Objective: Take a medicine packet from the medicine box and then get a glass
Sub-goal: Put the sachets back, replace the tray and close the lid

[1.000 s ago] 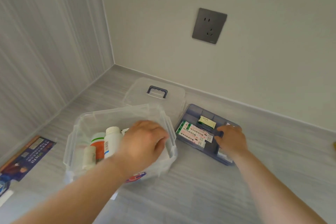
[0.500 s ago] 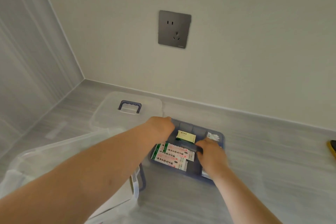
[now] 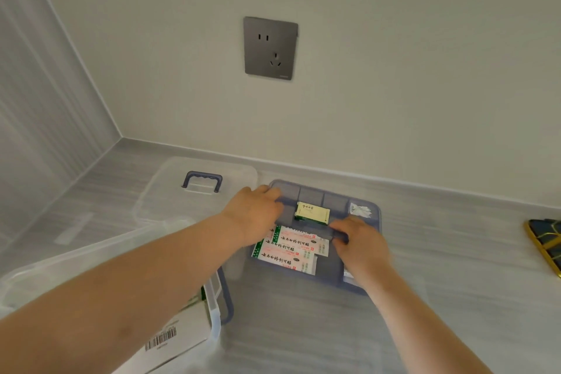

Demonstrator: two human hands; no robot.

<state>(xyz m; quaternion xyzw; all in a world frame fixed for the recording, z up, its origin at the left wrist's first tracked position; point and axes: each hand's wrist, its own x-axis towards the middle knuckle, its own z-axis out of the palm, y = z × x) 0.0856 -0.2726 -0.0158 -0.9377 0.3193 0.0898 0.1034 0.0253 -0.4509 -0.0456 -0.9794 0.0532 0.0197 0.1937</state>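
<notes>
A blue-grey divided tray [image 3: 321, 191] from the medicine box lies on the grey counter near the back wall. In it lie white medicine packets [image 3: 291, 252] with red and green print, a small green-and-yellow box [image 3: 312, 213] and a white sachet [image 3: 359, 209]. My left hand [image 3: 255, 215] grips the tray's far left corner, fingers curled over the rim. My right hand [image 3: 361, 243] is closed on the tray's middle handle bar, just right of the packets. The clear medicine box [image 3: 106, 252] stands at the lower left, partly under my left forearm. No glass is in view.
The clear lid [image 3: 243, 173] with a blue handle [image 3: 202, 181] lies behind the box, left of the tray. A white carton with a barcode [image 3: 170, 334] sits in the box. A dark, gold-rimmed object [image 3: 546, 240] lies at the right edge. A wall socket [image 3: 270, 48] is above.
My left hand came out of the clear box and moved right to the tray's far left corner. My right hand stayed on the tray's handle. The view swung right and up.
</notes>
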